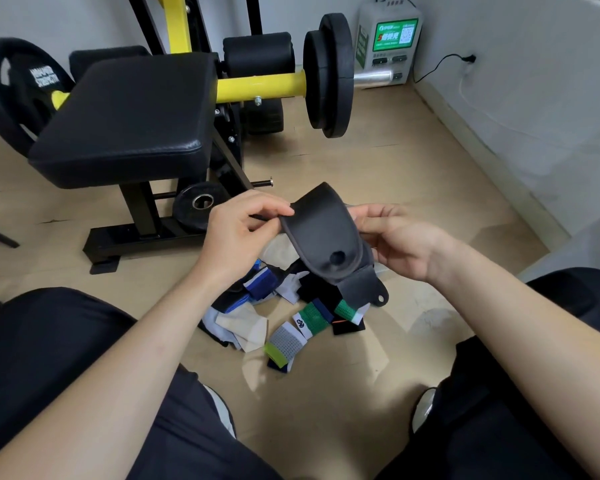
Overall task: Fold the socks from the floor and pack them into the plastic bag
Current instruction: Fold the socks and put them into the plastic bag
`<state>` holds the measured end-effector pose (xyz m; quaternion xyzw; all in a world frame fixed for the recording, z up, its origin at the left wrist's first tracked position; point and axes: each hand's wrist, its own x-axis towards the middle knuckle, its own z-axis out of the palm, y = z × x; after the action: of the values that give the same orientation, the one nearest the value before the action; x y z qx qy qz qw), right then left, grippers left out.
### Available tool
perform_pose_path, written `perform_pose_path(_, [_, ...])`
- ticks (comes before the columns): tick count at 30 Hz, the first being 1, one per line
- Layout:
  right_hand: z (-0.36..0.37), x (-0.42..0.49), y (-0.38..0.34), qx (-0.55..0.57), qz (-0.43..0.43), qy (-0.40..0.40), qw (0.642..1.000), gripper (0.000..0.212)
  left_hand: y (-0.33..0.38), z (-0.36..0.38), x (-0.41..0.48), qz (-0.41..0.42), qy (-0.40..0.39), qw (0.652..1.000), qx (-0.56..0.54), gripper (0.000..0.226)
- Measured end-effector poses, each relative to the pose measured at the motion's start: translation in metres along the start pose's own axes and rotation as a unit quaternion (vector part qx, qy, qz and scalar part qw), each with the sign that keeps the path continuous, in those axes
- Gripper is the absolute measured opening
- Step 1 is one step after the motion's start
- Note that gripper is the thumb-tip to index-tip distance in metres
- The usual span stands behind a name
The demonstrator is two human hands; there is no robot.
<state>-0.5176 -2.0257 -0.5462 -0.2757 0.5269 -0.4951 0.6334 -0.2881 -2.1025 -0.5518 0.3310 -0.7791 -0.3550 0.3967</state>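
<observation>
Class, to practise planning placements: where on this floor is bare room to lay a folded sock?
Bare floor lies right of the sock pile, toward the wall, and nearer, between the person's knees. Crowded: the pile itself and the weight bench base on the left.

The fingertips of the right hand (400,244) are hidden behind the dark grey sock (321,237). That sock and the left hand (238,230) cover the far part of the sock pile (284,323). The white shoes (219,407) show only as slivers under the trouser legs (49,358). The text on the charging station (388,43) is too small to read. The gym machine's yellow upright (174,22) runs off the top edge.
</observation>
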Motion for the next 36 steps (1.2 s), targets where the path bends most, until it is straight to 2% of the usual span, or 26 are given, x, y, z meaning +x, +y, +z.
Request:
perform_pose_path(5, [0.001, -0.002, -0.002, 0.032, 0.006, -0.014, 0.999, 0.015, -0.007, 0.001, -0.001, 0.102, -0.028, 0.991, 0.079, 0.027])
perform_pose_path(12, [0.009, -0.005, -0.004, 0.065, 0.015, -0.038, 0.997, 0.018, -0.010, 0.003, -0.004, 0.167, -0.023, 0.971, 0.170, 0.018])
perform_pose_path(14, [0.010, -0.006, -0.004, 0.036, 0.002, -0.041, 0.999, 0.023, -0.011, 0.005, -0.004, 0.186, -0.019, 0.962, 0.198, 0.018])
perform_pose_path(17, [0.011, -0.005, 0.002, 0.000, -0.042, -0.016, 0.999, 0.010, -0.010, 0.006, -0.004, 0.182, -0.017, 0.962, 0.203, 0.020])
perform_pose_path(21, [0.010, -0.003, 0.003, -0.015, -0.069, 0.014, 0.997, 0.014, -0.002, 0.004, -0.005, 0.104, -0.034, 0.986, 0.123, 0.031])
perform_pose_path(23, [0.010, -0.003, 0.004, -0.023, -0.075, 0.013, 0.997, 0.015, 0.003, 0.004, -0.004, 0.005, -0.057, 0.998, 0.040, 0.044])
perform_pose_path(26, [0.013, -0.003, 0.006, -0.032, -0.086, -0.002, 0.996, 0.016, 0.009, 0.009, -0.004, -0.143, -0.100, 0.983, -0.060, 0.070])
perform_pose_path(27, [0.015, -0.004, 0.007, -0.032, -0.090, -0.008, 0.995, 0.017, 0.010, 0.012, -0.005, -0.168, -0.100, 0.977, -0.081, 0.070])
perform_pose_path(31, [0.018, -0.006, 0.009, -0.077, -0.098, -0.031, 0.992, 0.017, 0.015, 0.018, -0.006, -0.196, -0.033, 0.970, -0.144, 0.038])
perform_pose_path(36, [0.019, -0.005, 0.013, -0.160, -0.105, -0.038, 0.981, 0.018, 0.009, 0.014, -0.003, -0.206, 0.055, 0.965, -0.154, 0.029])
